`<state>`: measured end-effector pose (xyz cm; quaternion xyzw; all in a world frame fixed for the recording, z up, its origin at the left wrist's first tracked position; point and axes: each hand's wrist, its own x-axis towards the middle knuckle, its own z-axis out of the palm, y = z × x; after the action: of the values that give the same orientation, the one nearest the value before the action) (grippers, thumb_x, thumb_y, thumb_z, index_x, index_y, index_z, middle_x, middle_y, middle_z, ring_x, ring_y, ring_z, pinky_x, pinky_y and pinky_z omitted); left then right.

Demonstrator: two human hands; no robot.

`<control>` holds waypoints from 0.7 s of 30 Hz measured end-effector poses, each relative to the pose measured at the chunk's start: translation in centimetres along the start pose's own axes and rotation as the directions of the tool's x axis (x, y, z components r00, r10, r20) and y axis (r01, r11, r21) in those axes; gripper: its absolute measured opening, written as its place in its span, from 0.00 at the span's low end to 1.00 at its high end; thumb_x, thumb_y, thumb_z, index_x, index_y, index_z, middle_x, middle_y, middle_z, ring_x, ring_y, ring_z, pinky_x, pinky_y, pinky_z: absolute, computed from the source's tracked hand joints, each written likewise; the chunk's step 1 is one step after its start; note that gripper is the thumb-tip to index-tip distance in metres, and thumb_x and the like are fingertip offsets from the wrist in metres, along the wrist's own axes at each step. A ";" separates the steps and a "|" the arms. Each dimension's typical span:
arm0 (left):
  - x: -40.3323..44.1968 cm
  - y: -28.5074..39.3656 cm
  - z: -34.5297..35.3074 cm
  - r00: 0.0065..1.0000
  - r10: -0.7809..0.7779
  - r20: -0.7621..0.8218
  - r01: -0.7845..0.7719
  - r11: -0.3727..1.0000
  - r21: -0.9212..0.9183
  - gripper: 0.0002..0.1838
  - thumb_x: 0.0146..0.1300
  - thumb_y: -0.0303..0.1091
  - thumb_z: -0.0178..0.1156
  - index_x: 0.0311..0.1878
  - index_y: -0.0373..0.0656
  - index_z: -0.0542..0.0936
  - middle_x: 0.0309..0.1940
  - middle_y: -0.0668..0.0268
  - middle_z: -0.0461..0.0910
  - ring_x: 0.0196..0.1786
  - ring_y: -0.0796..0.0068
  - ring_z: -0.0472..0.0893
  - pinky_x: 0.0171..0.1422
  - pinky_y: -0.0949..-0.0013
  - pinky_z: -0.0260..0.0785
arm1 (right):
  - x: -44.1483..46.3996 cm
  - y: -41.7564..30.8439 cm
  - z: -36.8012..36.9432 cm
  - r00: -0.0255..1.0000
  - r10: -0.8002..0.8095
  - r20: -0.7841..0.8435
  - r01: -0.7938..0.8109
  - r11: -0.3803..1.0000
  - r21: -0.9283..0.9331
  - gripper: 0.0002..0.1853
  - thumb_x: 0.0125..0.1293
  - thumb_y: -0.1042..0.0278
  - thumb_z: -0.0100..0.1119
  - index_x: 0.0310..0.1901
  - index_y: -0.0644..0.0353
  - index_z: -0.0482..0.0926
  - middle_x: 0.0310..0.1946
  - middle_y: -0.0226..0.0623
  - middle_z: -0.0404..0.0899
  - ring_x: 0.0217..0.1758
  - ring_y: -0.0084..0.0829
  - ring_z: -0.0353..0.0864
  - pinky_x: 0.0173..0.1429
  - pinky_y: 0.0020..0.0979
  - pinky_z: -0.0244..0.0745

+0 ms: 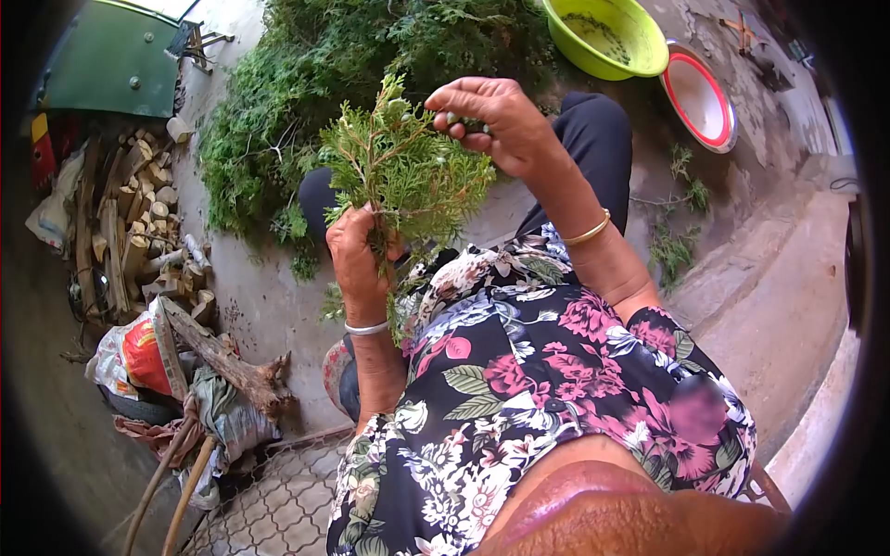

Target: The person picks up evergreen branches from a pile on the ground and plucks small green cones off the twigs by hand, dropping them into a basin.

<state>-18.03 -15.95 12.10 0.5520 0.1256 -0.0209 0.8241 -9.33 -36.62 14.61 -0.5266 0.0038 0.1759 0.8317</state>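
Observation:
My left hand [355,252] is closed round the lower stem of a leafy evergreen sprig [375,153], which stands upright above my lap. The sprig looks like cypress or arborvitae, with flat green foliage and a few pale green cones near its tip. Just right of the sprig's top is my right hand [501,120], its fingers curled over several small green cones [468,122]. Thumb and forefinger reach toward the sprig; whether they touch it I cannot tell.
A large heap of evergreen branches [269,139] lies in front. Beyond my right knee stand a yellow-green basin [593,42] with small bits inside and a red-rimmed basin [700,97]. Firewood [134,213], sacks [139,357] and a log [227,361] are at left.

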 end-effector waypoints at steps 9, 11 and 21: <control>-0.8 0.7 0.9 0.985 0.153 0.075 -0.167 0.958 0.232 0.13 0.62 0.29 0.50 0.21 0.39 0.70 0.13 0.68 0.68 0.12 0.81 0.64 0.17 0.76 0.57 | 0.2 0.2 1.1 0.995 -0.003 0.104 -0.010 0.992 0.122 0.12 0.62 0.59 0.62 0.37 0.60 0.80 0.28 0.25 0.75 0.29 0.14 0.70 0.28 0.16 0.70; -0.7 0.7 0.8 0.993 0.102 0.050 -0.110 0.979 0.174 0.13 0.62 0.29 0.50 0.21 0.39 0.70 0.13 0.69 0.68 0.12 0.81 0.64 0.17 0.76 0.57 | 0.5 0.4 0.8 0.993 -0.051 0.111 0.041 0.995 0.090 0.08 0.60 0.65 0.62 0.35 0.60 0.80 0.27 0.25 0.74 0.29 0.16 0.71 0.32 0.21 0.72; -0.9 0.3 0.4 0.982 0.183 0.035 -0.185 0.926 0.330 0.13 0.61 0.30 0.53 0.20 0.40 0.70 0.14 0.70 0.66 0.13 0.82 0.64 0.17 0.77 0.57 | -0.1 -0.5 0.7 0.999 -0.036 0.034 0.032 0.993 0.114 0.04 0.55 0.74 0.60 0.33 0.62 0.79 0.25 0.26 0.74 0.27 0.16 0.70 0.31 0.21 0.71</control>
<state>-18.75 -16.24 12.71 0.6921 0.0665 0.0346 0.7179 -9.41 -36.20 15.41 -0.4751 -0.0104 0.1707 0.8631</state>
